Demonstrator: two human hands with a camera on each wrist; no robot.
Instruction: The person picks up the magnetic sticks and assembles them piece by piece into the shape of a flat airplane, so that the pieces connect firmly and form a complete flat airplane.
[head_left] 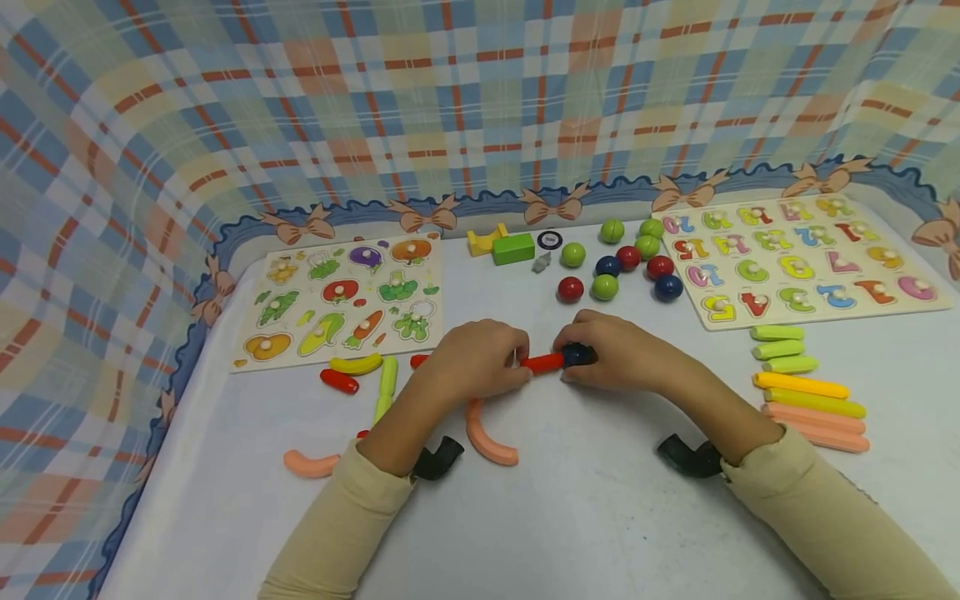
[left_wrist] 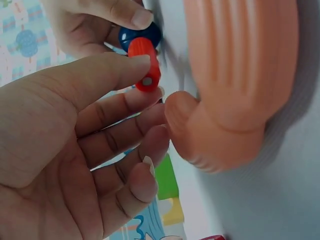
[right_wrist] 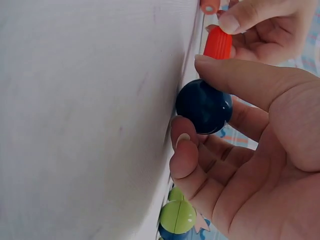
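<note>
In the head view my left hand (head_left: 480, 360) pinches a short red stick (head_left: 543, 364) between thumb and index finger. A pale round spot marks the stick's near end in the left wrist view. My right hand (head_left: 621, 352) holds a glossy dark blue ball (right_wrist: 204, 106) with thumb and fingers curled about it. The stick's far end meets the ball, the two in line just over the white table (head_left: 562, 508). Close below the left hand lies a peach curved stick (head_left: 491, 442), large in the left wrist view.
A vegetable puzzle board (head_left: 243, 346) lies at left, a number puzzle board (head_left: 813, 250) at right. Red, blue and green balls (head_left: 605, 287) gather behind the hands. Straight sticks (head_left: 810, 403) line the right side. Dark green curved pieces (head_left: 442, 460) lie near both forearms.
</note>
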